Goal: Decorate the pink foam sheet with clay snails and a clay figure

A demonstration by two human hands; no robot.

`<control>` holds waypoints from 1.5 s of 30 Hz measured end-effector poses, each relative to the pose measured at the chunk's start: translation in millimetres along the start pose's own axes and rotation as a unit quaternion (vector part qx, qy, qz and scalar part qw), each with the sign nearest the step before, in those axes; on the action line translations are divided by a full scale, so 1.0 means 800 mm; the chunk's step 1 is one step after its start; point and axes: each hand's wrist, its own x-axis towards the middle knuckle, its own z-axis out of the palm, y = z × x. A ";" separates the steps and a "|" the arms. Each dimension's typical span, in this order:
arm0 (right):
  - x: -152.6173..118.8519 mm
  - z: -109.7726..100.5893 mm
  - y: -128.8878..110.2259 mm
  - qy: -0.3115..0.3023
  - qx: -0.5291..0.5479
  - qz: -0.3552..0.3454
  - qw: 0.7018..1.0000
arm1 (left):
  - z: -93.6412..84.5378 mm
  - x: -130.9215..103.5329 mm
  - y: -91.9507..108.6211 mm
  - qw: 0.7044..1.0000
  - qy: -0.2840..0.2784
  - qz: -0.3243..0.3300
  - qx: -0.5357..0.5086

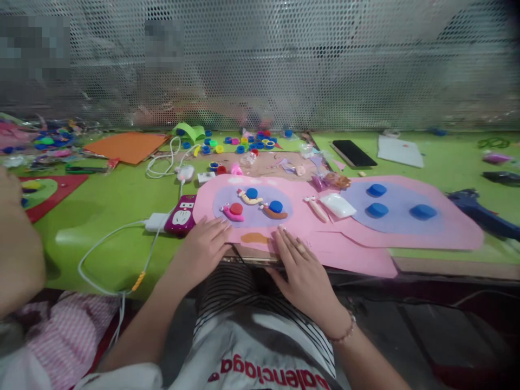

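Note:
Both hands rest on the near edge of a pink paper sheet [303, 187]. My left hand [207, 244] lies flat at its lower left corner, fingers stretched out. To the right, my right hand [298, 265] also lies flat, a ring on one finger, with a brown oval patch [255, 238] between the hands. Above them, a lilac oval [219, 194] carries three clay snails with bottle caps as shells: a pink snail [233, 213] with a red cap, a cream snail [252, 196] and a brown snail [276, 210] with blue caps.
Right of the snails lie a cream clay piece [319, 209], a white packet [338, 206] and another pink sheet [459, 227] with blue caps. A glue gun [483, 214], phone [353, 153], purple power bank [181, 216] with cables and loose caps [219, 149] surround them. Another person's arm [18, 244] is at left.

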 end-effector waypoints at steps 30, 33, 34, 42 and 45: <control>-0.006 0.013 -0.007 0.064 -0.011 -0.015 0.998 | -0.008 0.019 -0.025 0.997 -0.006 0.063 0.050; -0.006 0.013 -0.007 0.065 -0.012 -0.016 0.998 | -0.002 0.018 -0.028 0.997 0.018 0.060 0.044; -0.006 0.012 -0.007 0.064 -0.012 -0.017 0.998 | 0.000 0.017 -0.028 0.997 0.032 0.054 0.040; -0.006 0.009 -0.010 0.054 -0.006 0.007 0.998 | 0.018 0.017 -0.023 0.995 0.102 -0.005 0.019; -0.004 0.005 -0.013 0.038 -0.004 0.012 0.999 | 0.021 0.014 -0.018 0.992 0.125 -0.002 0.037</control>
